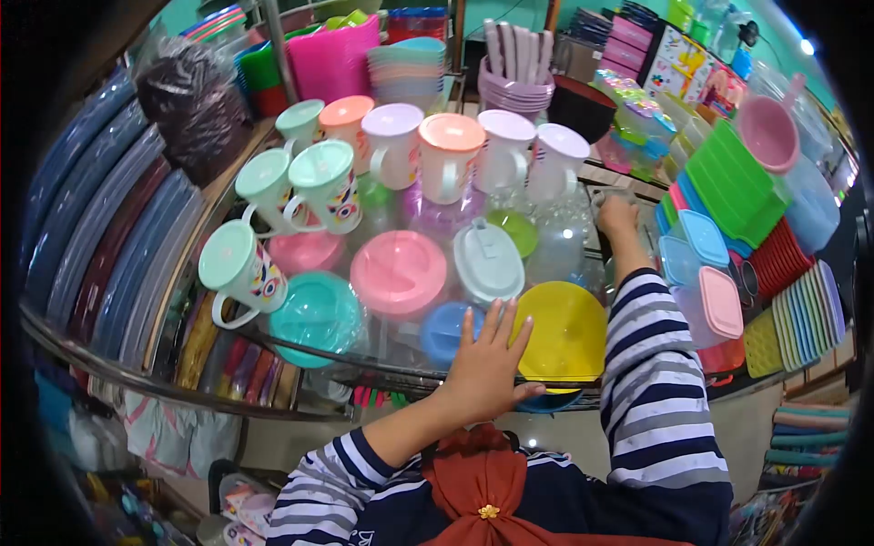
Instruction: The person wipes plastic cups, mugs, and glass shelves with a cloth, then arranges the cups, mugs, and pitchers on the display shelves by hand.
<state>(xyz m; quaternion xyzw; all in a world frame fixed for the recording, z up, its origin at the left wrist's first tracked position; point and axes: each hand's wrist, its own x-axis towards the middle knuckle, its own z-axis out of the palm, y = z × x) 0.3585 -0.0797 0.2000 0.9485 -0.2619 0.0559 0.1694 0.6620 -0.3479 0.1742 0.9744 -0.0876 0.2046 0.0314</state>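
Leaning over a glass-topped table (pixel 569 227), a person in striped sleeves has the left hand (pixel 482 369) laid flat at the front edge, fingers spread and holding nothing, beside a yellow bowl (pixel 566 332) and a blue lid (pixel 444 333) seen through the glass. The right hand (pixel 619 217) reaches to the far right part of the table, on what looks like a grey cloth (pixel 608 194); its fingers are partly hidden, so whether they grip the cloth cannot be told.

Nine lidded mugs (pixel 451 155), with mint, orange or lilac lids, stand on the glass left of the right hand. Colourful printed shapes mark several mugs, but any lettering is too small to read. Behind, a white box (pixel 678 68) bears a yellow picture, and small white marks on the shirt (pixel 583 496) are illegible.
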